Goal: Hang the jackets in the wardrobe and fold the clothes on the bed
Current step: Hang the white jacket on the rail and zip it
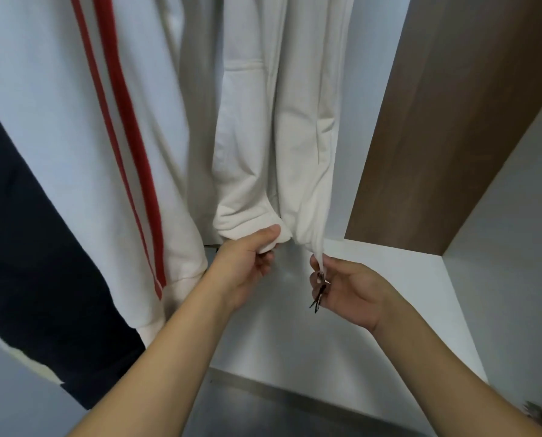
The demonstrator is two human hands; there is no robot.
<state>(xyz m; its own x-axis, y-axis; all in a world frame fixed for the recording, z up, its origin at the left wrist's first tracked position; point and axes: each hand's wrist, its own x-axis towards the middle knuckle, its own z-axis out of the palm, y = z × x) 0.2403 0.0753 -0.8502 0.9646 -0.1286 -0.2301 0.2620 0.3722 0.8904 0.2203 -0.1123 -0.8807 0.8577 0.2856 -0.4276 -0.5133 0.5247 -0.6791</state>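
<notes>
The left hand (247, 263) grips the cream jacket (276, 137) hem; the right hand (351, 288) pinches its other corner and a small dark thing (318, 294) — too blurry to name.

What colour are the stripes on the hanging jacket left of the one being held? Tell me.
Red: two red stripes run down the white jacket, clearest in the head view.

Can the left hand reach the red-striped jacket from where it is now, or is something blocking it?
Probably yes. The left hand grips the hem of the cream jacket, and the red-striped jacket hangs just beside it with nothing between. It would first have to let go of the hem, since its grip is occupied.
</notes>
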